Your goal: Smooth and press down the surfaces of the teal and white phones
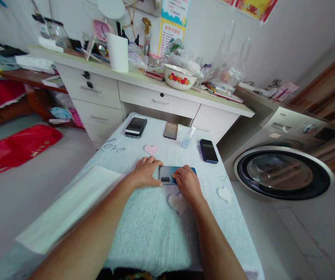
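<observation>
A blue-and-silver smartphone (167, 170) lies back side up on the cloth-covered table, its camera block near the left end. My left hand (146, 172) steadies that end, thumb at the near corner and fingers at the far corner. Over the phone's right half, my right hand (187, 182) is closed with its fingertips pressed down. A small orange cloth (174, 176) peeks out from under those fingers; most of it is hidden. Beyond the hands are a clear spray bottle (187, 139), a brownish phone case (171, 130) and a dark phone (209, 151).
Stacked phones (136, 126) lie at the table's far left. A folded white cloth (74, 206) runs along the left edge. Behind stands a white desk (158, 102) bearing a floral bowl (180, 77) and clutter. A washing machine (284, 128) stands at the right.
</observation>
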`<state>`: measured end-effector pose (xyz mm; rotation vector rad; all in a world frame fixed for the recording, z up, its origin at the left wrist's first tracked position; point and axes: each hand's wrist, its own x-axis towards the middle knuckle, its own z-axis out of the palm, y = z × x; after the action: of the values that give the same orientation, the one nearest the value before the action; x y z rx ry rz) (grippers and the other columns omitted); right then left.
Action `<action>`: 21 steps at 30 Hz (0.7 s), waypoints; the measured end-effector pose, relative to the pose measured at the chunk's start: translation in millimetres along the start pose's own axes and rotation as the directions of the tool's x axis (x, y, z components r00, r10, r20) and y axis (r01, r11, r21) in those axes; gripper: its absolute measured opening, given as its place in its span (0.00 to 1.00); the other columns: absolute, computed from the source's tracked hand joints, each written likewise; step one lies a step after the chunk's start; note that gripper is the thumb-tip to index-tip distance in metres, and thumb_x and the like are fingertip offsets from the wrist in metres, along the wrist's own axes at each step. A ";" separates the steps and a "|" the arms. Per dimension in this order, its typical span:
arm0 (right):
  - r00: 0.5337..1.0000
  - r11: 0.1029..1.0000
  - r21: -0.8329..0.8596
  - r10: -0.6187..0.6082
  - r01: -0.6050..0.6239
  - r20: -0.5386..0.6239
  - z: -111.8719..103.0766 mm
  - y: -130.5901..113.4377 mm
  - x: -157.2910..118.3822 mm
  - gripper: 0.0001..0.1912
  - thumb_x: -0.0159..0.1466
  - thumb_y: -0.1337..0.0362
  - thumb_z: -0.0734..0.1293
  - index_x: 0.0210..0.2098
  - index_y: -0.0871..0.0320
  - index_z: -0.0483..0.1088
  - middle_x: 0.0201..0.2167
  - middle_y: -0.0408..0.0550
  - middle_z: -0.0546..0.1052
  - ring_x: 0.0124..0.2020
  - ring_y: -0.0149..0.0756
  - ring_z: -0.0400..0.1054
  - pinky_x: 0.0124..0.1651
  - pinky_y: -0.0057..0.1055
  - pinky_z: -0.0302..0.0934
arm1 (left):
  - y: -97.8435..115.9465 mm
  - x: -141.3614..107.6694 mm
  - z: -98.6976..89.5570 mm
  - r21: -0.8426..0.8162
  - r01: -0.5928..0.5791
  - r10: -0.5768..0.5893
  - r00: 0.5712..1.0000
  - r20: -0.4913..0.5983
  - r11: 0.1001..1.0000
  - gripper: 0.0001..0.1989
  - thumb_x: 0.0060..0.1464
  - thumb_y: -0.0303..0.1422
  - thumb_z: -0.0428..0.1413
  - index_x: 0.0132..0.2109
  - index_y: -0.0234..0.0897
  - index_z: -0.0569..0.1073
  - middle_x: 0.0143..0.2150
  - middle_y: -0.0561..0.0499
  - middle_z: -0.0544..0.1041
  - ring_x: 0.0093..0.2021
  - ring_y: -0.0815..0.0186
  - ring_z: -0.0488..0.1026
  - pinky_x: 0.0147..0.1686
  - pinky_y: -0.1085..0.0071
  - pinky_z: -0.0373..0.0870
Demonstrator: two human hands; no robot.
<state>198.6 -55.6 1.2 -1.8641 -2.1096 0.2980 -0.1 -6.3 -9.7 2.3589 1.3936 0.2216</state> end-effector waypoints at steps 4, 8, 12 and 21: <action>0.997 0.997 -0.018 -0.074 0.074 0.004 1.6 -4.5 -1.3 0.10 0.67 0.61 0.62 0.36 0.55 0.75 0.36 0.46 0.71 0.39 0.32 0.66 0.40 0.25 0.54 | 0.4 0.4 -0.2 0.001 0.000 0.000 1.000 0.000 1.000 0.36 0.35 0.49 0.63 0.54 0.49 0.66 0.52 0.49 0.65 0.53 0.53 0.60 0.51 0.60 0.59; 0.991 0.990 -0.050 -0.130 0.131 0.025 1.8 -5.8 -1.8 0.10 0.67 0.63 0.62 0.35 0.55 0.75 0.34 0.46 0.70 0.39 0.31 0.65 0.40 0.24 0.54 | 1.1 0.4 -1.1 0.003 0.011 -0.011 1.000 0.009 1.000 0.36 0.35 0.49 0.63 0.54 0.50 0.66 0.52 0.49 0.65 0.54 0.52 0.60 0.52 0.60 0.58; 0.998 0.993 -0.093 -0.068 0.068 0.003 -1.1 0.0 -0.7 0.11 0.67 0.62 0.61 0.34 0.55 0.75 0.35 0.46 0.70 0.38 0.32 0.65 0.38 0.26 0.54 | 1.6 0.1 -2.2 -0.002 0.014 -0.014 1.000 0.010 1.000 0.35 0.35 0.48 0.63 0.53 0.50 0.66 0.52 0.49 0.65 0.54 0.52 0.60 0.52 0.60 0.58; 0.993 0.990 -0.119 0.066 -0.078 -0.103 0.3 6.0 1.0 0.09 0.67 0.64 0.61 0.37 0.54 0.73 0.36 0.46 0.71 0.38 0.33 0.65 0.36 0.27 0.52 | 2.2 0.2 -4.2 -0.012 0.006 -0.006 1.000 0.013 1.000 0.35 0.35 0.47 0.63 0.53 0.49 0.66 0.52 0.49 0.65 0.53 0.52 0.61 0.51 0.60 0.58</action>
<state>204.0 -53.8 -1.1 -1.9844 -2.0395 0.0921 0.4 -6.0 -5.0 2.3423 1.3894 0.2124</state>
